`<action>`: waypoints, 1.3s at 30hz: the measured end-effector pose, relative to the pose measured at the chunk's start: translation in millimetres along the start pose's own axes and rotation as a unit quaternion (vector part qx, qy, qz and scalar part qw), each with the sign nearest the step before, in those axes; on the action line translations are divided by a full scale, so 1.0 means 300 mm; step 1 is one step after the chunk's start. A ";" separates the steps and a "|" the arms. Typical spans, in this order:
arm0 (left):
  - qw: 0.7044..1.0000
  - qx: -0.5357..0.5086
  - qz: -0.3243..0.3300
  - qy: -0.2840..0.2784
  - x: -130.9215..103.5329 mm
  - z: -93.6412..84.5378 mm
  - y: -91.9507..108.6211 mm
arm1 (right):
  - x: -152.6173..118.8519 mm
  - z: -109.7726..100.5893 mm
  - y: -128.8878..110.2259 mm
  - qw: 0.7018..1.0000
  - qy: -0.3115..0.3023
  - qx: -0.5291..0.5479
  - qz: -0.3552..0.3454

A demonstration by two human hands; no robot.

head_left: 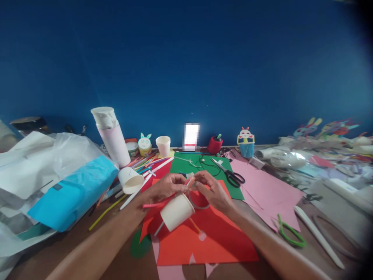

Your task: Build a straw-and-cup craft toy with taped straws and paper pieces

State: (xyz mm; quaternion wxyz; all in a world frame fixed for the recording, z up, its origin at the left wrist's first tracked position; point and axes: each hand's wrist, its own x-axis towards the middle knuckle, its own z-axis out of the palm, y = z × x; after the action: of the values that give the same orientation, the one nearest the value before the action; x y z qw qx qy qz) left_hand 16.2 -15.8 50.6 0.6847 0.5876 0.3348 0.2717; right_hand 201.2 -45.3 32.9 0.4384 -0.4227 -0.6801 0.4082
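Note:
My left hand (169,186) and my right hand (212,191) meet above the red paper (221,237). Their fingertips pinch a small pink-orange strip (190,181), perhaps a bent pipe cleaner; its far parts are hidden by the fingers. From under my left hand a pink pipe cleaner (155,205) runs out to the left. Just below lies a white paper cup (177,212), tilted on its side, with a pale stick (159,228) and an orange stick (194,224) showing beside it. A grey loop (201,207) lies partly behind my right hand.
Black-handled scissors (233,177) lie on green paper (237,192), near pink sheets (268,190). Another cup (131,181) is tipped over at left, by coloured sticks (147,165) and blue-and-white wrapping (78,194). A green pipe cleaner (291,237) and white stick (319,237) lie right.

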 end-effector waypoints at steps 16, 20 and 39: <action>0.995 0.096 0.021 -0.002 0.001 0.016 -0.027 | 0.018 -0.018 0.001 0.996 0.049 0.014 0.079; 0.997 0.081 0.005 0.001 0.002 0.020 -0.026 | 0.019 -0.014 0.011 0.992 0.052 0.059 0.096; 0.995 0.074 0.015 0.058 0.011 0.030 -0.043 | 0.015 0.008 0.038 0.991 0.070 0.061 0.095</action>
State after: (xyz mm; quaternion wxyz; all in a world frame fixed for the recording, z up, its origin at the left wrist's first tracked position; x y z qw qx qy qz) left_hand 24.8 -21.0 38.0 0.6145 0.6249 0.3844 0.2901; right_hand 200.1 -38.2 22.9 0.4696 -0.4849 -0.5783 0.4581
